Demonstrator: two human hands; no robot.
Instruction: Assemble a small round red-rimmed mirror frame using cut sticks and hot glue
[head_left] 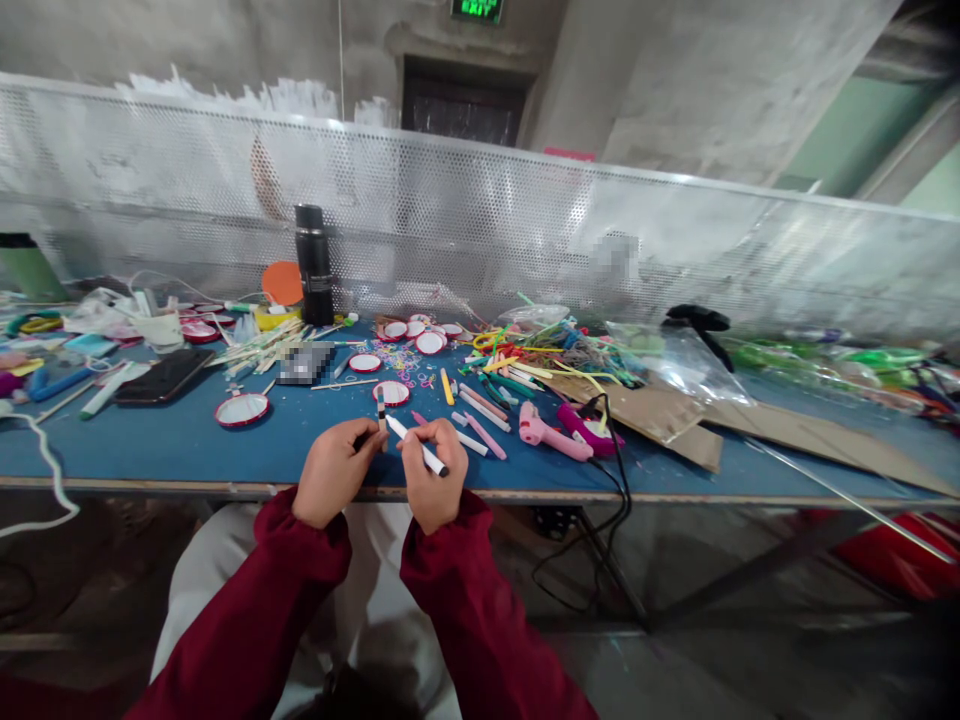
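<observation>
Between the thumb and fingers of my left hand (339, 470) is a short wooden stick (382, 408), held upright, with dark bands on its upper part. My right hand (435, 474) grips a white marker (415, 443) with a black end. The marker's tip points up and left at the stick; whether they touch I cannot tell. Just beyond my hands lies a round white disc with a red rim (391, 393). Several markers are by my right hand, among them a pink marker (486, 436).
A pink hot glue gun (553, 436) lies to the right, near a purple one (589, 430) with black cables. Farther back are a black bottle (315, 268), small colourful rings (405, 362), and cardboard (645, 410). At left lies a phone (166, 377). A perforated metal screen (465, 220) borders the table.
</observation>
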